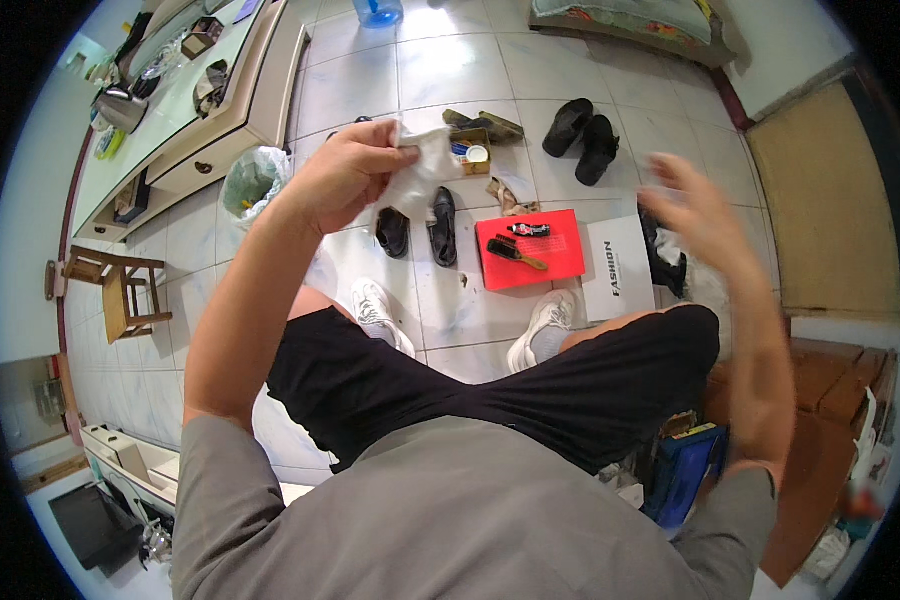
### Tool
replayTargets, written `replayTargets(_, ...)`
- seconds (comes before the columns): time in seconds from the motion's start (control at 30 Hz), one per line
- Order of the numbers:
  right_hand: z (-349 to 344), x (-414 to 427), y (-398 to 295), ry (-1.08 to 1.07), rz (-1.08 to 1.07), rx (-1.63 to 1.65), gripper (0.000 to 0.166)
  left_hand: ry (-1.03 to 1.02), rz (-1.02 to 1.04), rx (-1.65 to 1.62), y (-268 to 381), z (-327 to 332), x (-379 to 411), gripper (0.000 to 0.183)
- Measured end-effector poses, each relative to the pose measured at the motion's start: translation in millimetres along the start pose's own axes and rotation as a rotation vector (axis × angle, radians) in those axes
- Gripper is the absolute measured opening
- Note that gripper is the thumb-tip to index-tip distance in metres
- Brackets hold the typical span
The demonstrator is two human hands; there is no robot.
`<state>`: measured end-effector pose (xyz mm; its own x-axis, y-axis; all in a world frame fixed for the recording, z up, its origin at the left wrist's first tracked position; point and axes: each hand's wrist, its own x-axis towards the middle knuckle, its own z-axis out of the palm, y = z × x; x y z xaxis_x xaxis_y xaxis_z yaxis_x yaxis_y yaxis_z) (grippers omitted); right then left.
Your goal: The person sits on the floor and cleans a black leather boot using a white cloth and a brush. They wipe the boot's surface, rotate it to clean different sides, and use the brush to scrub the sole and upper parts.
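My left hand (352, 176) pinches a thin white cloth or paper (420, 169) that hangs over the floor. My right hand (694, 214) is raised at the right, blurred, its fingers apart and nothing seen in them. Beneath the white piece stand two black leather shoes (442, 227), side by side on the tiles. A red box (499, 271) lies between them and a white box (619, 289) that bears printing. On the red box rest a wooden-handled brush (504, 248) and a small black tube (530, 230).
A lined waste bin (251, 184) stands left, beside a drawer cabinet (217, 154). Farther out are an open carton (481, 161) with small items, a brown cloth (510, 197) and black shoes (581, 142). Dark and white items (669, 251) lie under my right hand. A wooden stool (124, 292) stands left.
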<state>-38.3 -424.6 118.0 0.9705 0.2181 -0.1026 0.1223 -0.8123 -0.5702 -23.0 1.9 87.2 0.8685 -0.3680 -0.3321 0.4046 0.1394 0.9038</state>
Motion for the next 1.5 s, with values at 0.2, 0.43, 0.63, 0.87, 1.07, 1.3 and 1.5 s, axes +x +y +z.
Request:
replayTargets(0.2, 114.3, 38.4, -86.6, -0.397, -0.240, 0.654, 0.058, -0.153, 0.044, -0.011, -3.4, 36.9, 18.0, 0.017)
replayTargets(0.43, 130.4, 54.4, -72.4, -0.333, -0.051, 1.031, 0.033, 0.087, -0.029, -0.100, -43.7, 3.7, 48.1, 0.017)
replayTargets(0.63, 144.5, 67.5, -69.3, -0.209, -0.019, 1.061, 0.027, 0.372, 0.371, 0.222, -77.6, -6.1, 66.6, 0.022)
replayTargets(0.87, 156.9, 66.9, -71.1, -0.325, -0.033, 0.938, 0.016, 0.008, 0.121, 0.089, -76.3, 18.1, 52.2, 0.024)
replayTargets(1.07, 164.0, 68.3, -59.7, -0.250, 0.028, 0.838, 0.024, -0.075, 0.007, -0.233, -90.8, 6.1, 49.7, 0.017)
replayTargets(1.3, 181.6, 61.3, -58.9, -0.021, 0.057, 0.886, 0.034, 0.004, -0.072, -0.528, -79.9, 23.9, 38.0, 0.011)
replayTargets(1.5, 165.5, 47.1, -72.5, -0.359, 0.051, 1.078, 0.023, 0.108, -0.114, -0.562, -86.4, 29.0, 34.7, 0.013)
